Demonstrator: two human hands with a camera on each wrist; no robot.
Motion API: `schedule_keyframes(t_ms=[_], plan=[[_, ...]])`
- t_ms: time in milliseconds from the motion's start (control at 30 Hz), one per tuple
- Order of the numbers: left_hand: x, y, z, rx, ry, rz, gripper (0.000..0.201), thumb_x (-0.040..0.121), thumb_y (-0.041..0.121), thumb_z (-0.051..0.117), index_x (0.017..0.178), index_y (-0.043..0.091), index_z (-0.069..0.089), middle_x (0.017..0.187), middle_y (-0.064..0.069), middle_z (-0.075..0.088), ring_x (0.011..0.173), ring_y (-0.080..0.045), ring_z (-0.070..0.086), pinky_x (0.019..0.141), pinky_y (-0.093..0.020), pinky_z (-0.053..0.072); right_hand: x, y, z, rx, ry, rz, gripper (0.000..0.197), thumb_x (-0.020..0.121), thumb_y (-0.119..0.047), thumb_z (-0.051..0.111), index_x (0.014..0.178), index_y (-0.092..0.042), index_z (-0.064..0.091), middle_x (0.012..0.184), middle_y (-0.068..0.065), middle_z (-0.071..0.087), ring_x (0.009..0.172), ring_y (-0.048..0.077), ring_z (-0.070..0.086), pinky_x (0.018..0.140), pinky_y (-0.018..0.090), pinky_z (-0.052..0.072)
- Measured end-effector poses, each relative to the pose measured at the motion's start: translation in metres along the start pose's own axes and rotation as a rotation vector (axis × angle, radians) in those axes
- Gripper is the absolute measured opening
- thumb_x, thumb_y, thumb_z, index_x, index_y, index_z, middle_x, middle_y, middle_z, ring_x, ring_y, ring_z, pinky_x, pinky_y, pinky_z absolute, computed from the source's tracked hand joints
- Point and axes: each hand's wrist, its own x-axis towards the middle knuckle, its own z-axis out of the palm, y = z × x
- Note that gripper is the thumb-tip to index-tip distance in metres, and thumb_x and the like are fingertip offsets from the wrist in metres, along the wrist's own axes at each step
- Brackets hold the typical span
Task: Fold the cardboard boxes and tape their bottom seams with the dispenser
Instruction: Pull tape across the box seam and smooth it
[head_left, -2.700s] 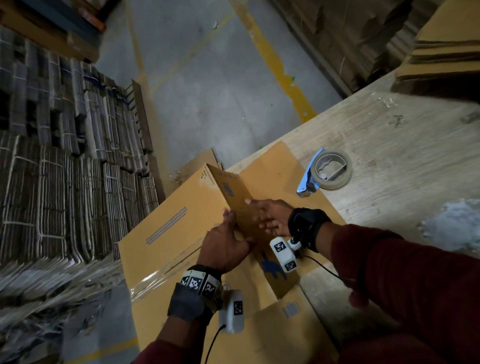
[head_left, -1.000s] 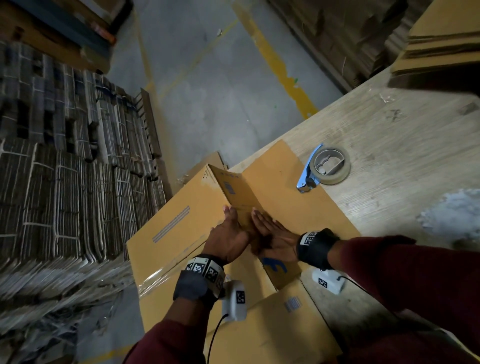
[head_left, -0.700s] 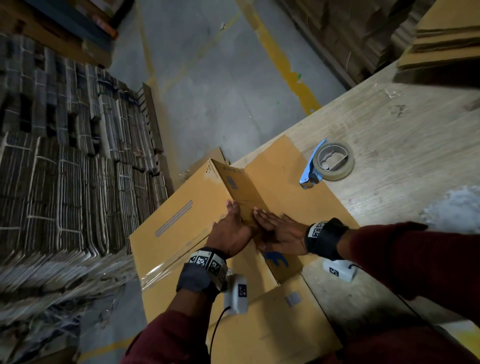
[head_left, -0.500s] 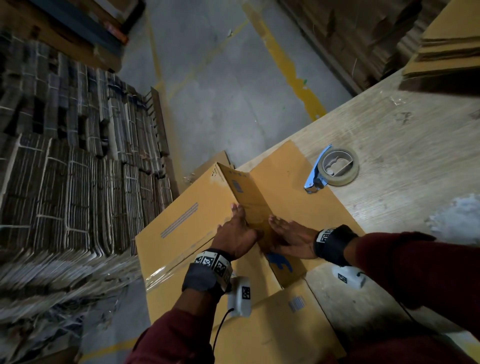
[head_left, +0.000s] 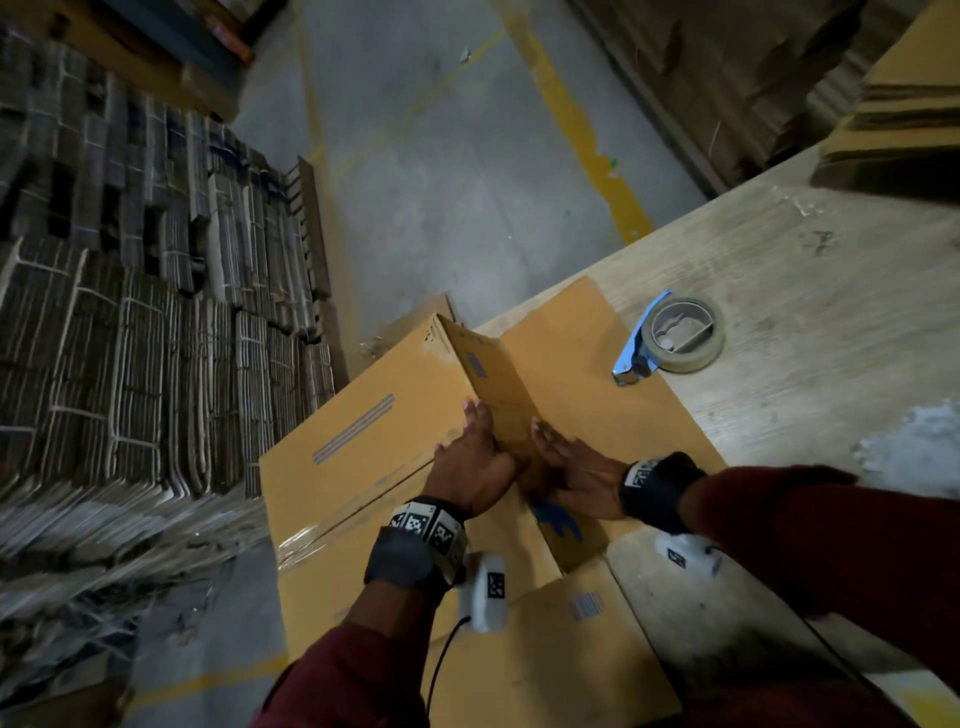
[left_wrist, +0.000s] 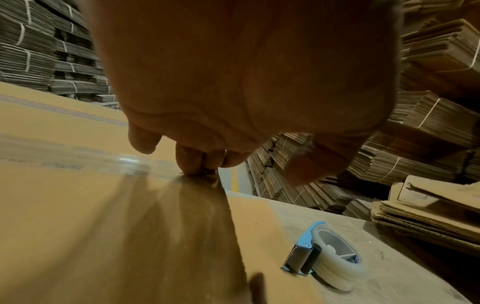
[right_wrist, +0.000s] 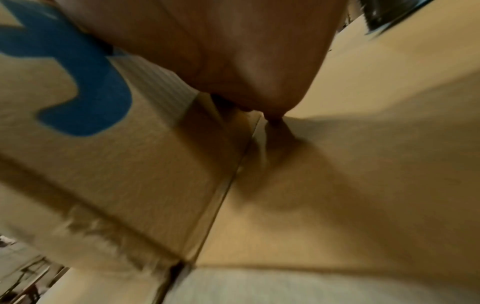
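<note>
We have the cardboard box (head_left: 363, 441) lying half on the counter (head_left: 810, 291), its far panel overhanging the floor edge. A clear tape strip runs along one seam, left of our left fingers.

Handling, as we judge it: corrugated board, light and stiff across the panels, bending readily only along the scored creases. Smooth faces would slide under flat palms; edges and flap corners look like the best purchase. The raised flap (head_left: 493, 379) is thin and would crease if pushed mid-panel.

Left hand (head_left: 470, 470): palm down on the taped panel, fingers (left_wrist: 187, 162) extended together, tips pressing at the fold line; nothing gripped. Right hand (head_left: 576, 475): flat, fingers straight and spread, pressing against the raised flap from the other side of the fold, holding nothing. Both wrists are low, forearms converging on the crease from our near side.

The tape dispenser (head_left: 675, 335) sits on the counter beyond and to the right of our right fingers, apart from them, touching the box's far flap edge or just beside it; we cannot tell which.
</note>
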Motion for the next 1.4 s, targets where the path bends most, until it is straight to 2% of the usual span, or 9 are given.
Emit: schedule_keyframes(t_ms=[200, 367, 500, 633, 800, 1033, 1167, 1300, 1400], plan=[[0.001, -0.008, 0.002, -0.029, 0.006, 0.046, 0.109, 0.078, 0.061, 0.044, 0.165, 0.020, -0.007, 0.172, -0.001, -0.015, 0.156, -0.032, 0.022, 0.126, -0.058, 0.004, -0.008, -0.023, 0.010, -0.016, 0.066, -0.080, 0.112, 0.079, -0.092, 0.002, 0.159, -0.017, -0.020, 0.165, -0.005, -0.030, 0.155, 0.011, -0.015, 0.122, 0.048, 0.004], [-0.004, -0.010, 0.001, -0.028, 0.006, 0.078, 0.111, 0.076, 0.060, 0.044, 0.166, 0.020, -0.006, 0.172, -0.002, -0.016, 0.157, -0.032, 0.019, 0.124, -0.059, 0.002, -0.018, -0.001, 0.009, -0.025, 0.023, 0.118, 0.134, 0.059, -0.103, -0.011, 0.162, -0.017, -0.010, 0.170, 0.000, -0.009, 0.156, 0.012, -0.001, 0.127, 0.039, 0.002], [-0.003, -0.020, 0.002, -0.074, 0.029, 0.129, 0.108, 0.084, 0.061, 0.051, 0.165, 0.017, -0.006, 0.172, -0.004, -0.013, 0.157, -0.032, 0.019, 0.124, -0.061, 0.001, -0.031, -0.039, -0.016, 0.033, 0.280, 0.025, 0.069, 0.103, -0.061, 0.033, 0.158, -0.021, 0.025, 0.159, -0.002, 0.031, 0.147, 0.012, 0.028, 0.111, 0.002, 0.006], [-0.019, -0.049, -0.003, -0.301, 0.194, 0.212, 0.098, 0.095, 0.051, 0.060, 0.166, 0.014, 0.002, 0.173, -0.004, 0.006, 0.157, -0.024, 0.021, 0.126, -0.057, 0.001, -0.022, -0.085, -0.032, -0.133, 0.542, -0.065, 0.080, 0.096, -0.069, 0.027, 0.145, -0.013, 0.054, 0.150, 0.004, 0.051, 0.139, 0.022, 0.048, 0.114, 0.027, 0.033], [-0.055, -0.162, -0.025, -0.780, 0.425, 0.277, 0.082, 0.081, 0.042, 0.064, 0.157, 0.022, 0.042, 0.157, 0.005, 0.047, 0.139, -0.009, 0.050, 0.114, -0.036, 0.045, 0.000, -0.180, -0.014, -0.283, 0.562, -0.232, 0.042, 0.099, -0.049, 0.049, 0.123, -0.023, 0.072, 0.132, -0.007, 0.066, 0.125, 0.013, 0.057, 0.109, 0.031, 0.043], [-0.090, -0.397, -0.034, -1.288, 0.780, 0.137, 0.042, 0.080, 0.025, 0.070, 0.121, 0.017, 0.074, 0.113, 0.007, 0.077, 0.106, -0.004, 0.071, 0.091, -0.024, 0.055, 0.114, -0.298, 0.091, -0.404, 0.426, -0.356, 0.034, 0.094, -0.051, 0.057, 0.113, -0.030, 0.076, 0.121, -0.019, 0.068, 0.121, 0.000, 0.059, 0.105, 0.025, 0.045], [-0.081, -0.494, -0.004, -1.713, 0.636, -0.044, 0.021, 0.100, 0.009, 0.056, 0.111, 0.011, 0.074, 0.108, -0.009, 0.078, 0.095, -0.024, 0.073, 0.073, -0.030, 0.047, 0.179, -0.335, 0.147, -0.541, 0.225, -0.310, 0.042, 0.095, -0.047, 0.049, 0.127, -0.029, 0.070, 0.136, -0.013, 0.063, 0.133, 0.006, 0.052, 0.112, 0.027, 0.041], [-0.066, -0.532, 0.026, -1.998, 0.455, -0.141, 0.026, 0.101, 0.018, 0.050, 0.107, 0.012, 0.074, 0.112, -0.008, 0.078, 0.102, -0.024, 0.072, 0.085, -0.033, 0.049, 0.222, -0.355, 0.172, -0.756, 0.037, -0.176, 0.063, 0.086, -0.025, 0.054, 0.149, -0.023, 0.050, 0.164, -0.006, 0.029, 0.152, 0.017, 0.027, 0.122, 0.021, 0.015], [-0.048, -0.533, 0.038, -2.099, 0.344, -0.141, 0.026, 0.097, 0.028, 0.055, 0.117, 0.021, 0.070, 0.122, -0.003, 0.075, 0.116, -0.020, 0.067, 0.100, -0.041, 0.049, 0.236, -0.363, 0.187, -0.837, -0.028, -0.037, 0.078, 0.091, -0.044, 0.040, 0.162, -0.023, 0.017, 0.168, -0.008, -0.010, 0.156, 0.014, -0.007, 0.127, 0.036, 0.008]])
